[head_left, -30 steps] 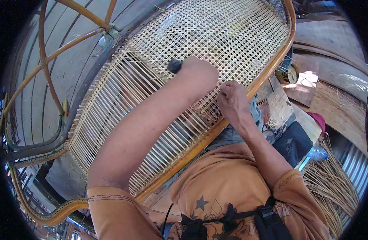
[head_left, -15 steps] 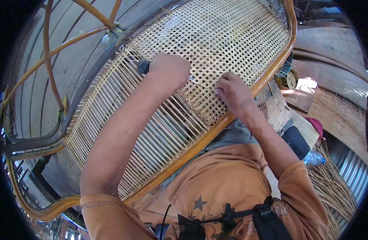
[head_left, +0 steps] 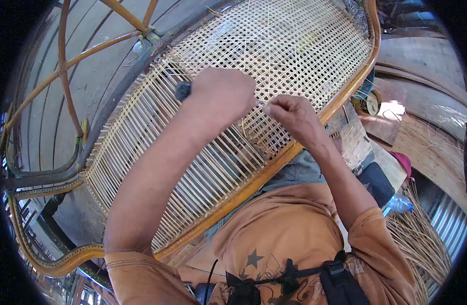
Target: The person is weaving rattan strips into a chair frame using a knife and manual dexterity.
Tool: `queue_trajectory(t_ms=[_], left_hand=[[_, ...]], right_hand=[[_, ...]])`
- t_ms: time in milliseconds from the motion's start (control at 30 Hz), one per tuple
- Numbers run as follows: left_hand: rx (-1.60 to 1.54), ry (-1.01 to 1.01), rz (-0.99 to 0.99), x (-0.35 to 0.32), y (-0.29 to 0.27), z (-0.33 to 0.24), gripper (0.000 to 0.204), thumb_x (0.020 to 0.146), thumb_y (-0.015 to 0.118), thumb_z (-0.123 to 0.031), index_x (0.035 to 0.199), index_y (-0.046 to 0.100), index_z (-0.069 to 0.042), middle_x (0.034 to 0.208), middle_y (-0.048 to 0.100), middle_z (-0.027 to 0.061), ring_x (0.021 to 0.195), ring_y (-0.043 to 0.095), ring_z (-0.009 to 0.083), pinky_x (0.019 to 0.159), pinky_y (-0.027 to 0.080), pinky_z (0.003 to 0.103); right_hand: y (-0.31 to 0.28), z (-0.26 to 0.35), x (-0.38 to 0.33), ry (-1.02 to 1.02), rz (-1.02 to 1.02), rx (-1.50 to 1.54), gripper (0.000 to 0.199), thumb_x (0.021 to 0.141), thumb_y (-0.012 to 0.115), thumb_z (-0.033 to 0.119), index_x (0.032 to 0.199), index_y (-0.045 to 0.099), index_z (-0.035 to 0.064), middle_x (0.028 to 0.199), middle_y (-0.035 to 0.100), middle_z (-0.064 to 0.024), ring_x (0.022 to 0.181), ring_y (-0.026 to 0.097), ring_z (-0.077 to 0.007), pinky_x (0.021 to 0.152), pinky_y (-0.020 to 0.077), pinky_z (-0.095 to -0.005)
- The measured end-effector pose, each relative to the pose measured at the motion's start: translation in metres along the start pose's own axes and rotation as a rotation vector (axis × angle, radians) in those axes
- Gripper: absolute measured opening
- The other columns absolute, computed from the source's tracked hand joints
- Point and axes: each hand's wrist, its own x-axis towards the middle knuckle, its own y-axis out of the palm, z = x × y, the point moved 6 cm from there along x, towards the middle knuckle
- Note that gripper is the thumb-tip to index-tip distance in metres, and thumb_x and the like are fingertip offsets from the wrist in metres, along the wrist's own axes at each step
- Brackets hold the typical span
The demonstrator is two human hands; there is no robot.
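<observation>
boards (head_left: 437, 157) lie right of the cane panel (head_left: 279, 46), near a bottle (head_left: 400, 204), contents unclear. over the panel, left hand (head_left: 223, 91) grips a dark handle (head_left: 183, 90); right hand (head_left: 296, 118) pinches, on what i cannot tell.

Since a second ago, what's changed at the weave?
Left hand moved left over the cane panel, carrying its dark-handled tool. Right hand came slightly left; its fingertips now sit close to the left hand. Can't tell if they took up a strand. Unchanged: tool in the left hand, rattan frame, half-woven panel.
</observation>
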Motion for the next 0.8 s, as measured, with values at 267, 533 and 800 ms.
queue_trajectory(t_ms=[267, 533, 800], left_hand=[[0.036, 0.097, 0.166, 0.022, 0.027, -0.017, 0.017, 0.079, 0.056, -0.015, 0.083, 0.07, -0.006, 0.081, 0.068, 0.0141, 0.079, 0.067, 0.0296, 0.066, 0.052, 0.042], [0.193, 0.129, 0.232, 0.034, 0.022, -0.045, 0.019, 0.079, 0.057, -0.013, 0.088, 0.073, -0.01, 0.088, 0.07, 0.0083, 0.083, 0.068, 0.0228, 0.067, 0.051, 0.035], [0.286, 0.287, 0.238, 0.032, 0.028, -0.053, 0.018, 0.078, 0.06, -0.017, 0.09, 0.072, -0.01, 0.091, 0.07, 0.0084, 0.086, 0.068, 0.0227, 0.068, 0.052, 0.035]], right_hand=[[-0.001, -0.005, -0.011, 0.105, -0.063, -0.264, 0.024, 0.079, 0.054, 0.024, 0.078, 0.064, 0.0026, 0.07, 0.06, -0.0209, 0.068, 0.061, -0.0363, 0.065, 0.0478, -0.0423], [0.008, -0.018, -0.004, 0.113, -0.027, -0.338, 0.024, 0.074, 0.057, 0.022, 0.08, 0.063, -0.0005, 0.07, 0.059, -0.0238, 0.069, 0.059, -0.0393, 0.064, 0.0477, -0.0441], [0.012, -0.009, -0.009, -0.065, -0.147, -0.436, 0.019, 0.077, 0.061, 0.019, 0.079, 0.065, 0.0003, 0.071, 0.06, -0.0234, 0.071, 0.061, -0.0397, 0.065, 0.05, -0.0438]])
